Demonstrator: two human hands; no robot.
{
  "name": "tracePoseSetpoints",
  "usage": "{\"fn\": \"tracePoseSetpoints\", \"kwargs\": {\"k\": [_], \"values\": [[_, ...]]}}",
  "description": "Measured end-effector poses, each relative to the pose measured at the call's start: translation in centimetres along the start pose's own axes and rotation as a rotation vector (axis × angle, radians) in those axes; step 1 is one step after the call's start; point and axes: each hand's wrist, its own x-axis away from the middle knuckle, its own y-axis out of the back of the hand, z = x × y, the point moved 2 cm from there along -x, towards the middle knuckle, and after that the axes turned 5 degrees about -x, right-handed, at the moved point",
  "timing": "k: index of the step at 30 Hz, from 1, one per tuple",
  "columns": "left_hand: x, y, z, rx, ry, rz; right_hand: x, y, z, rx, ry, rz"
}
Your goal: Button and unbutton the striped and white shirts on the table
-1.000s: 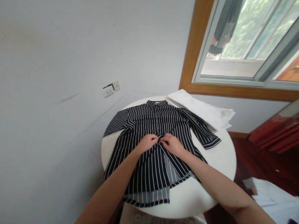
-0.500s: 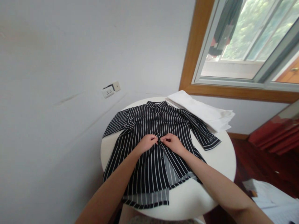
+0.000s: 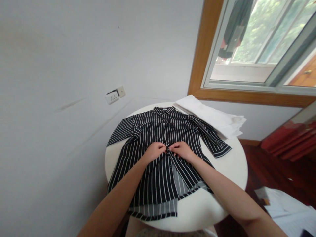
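Note:
A black shirt with white stripes point(image 3: 153, 177) lies front up on a round white table point(image 3: 197, 214), its collar at the far side and its hem toward me. My left hand point(image 3: 155, 151) pinches the front edge of the shirt near the middle. Close beside it, my right hand point(image 3: 182, 150) pinches the other front edge, and the fabric bunches between the fingertips. Any button between the fingers is too small to make out. Below the hands the two front panels spread apart, showing the greyish inside of the cloth.
Folded white cloth or paper point(image 3: 209, 115) lies at the table's back right, under the right sleeve's side. A wall with a socket point(image 3: 112, 97) borders the left and back. A wood-framed window point(image 3: 247, 94) is at right. White papers point(image 3: 283, 210) lie low at right.
The fingers of my right hand have shifted slightly at the pinched cloth. Both hands stay at the same spot on the shirt; the whole view has moved a little.

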Motion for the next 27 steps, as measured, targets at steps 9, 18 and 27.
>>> {"fn": "tracePoseSetpoints", "kwargs": {"k": [9,18,27], "values": [[0.2,0.3,-0.6,-0.034,-0.011,0.020,0.1,-0.2,0.6,-0.118,-0.031,0.021],[0.2,0.3,-0.7,-0.019,-0.019,0.021,0.6,-0.4,1.1,0.341,0.298,-0.094],[0.2,0.1,-0.5,-0.015,-0.040,0.034,0.8,-0.9,1.5,0.553,0.355,-0.102]]}}
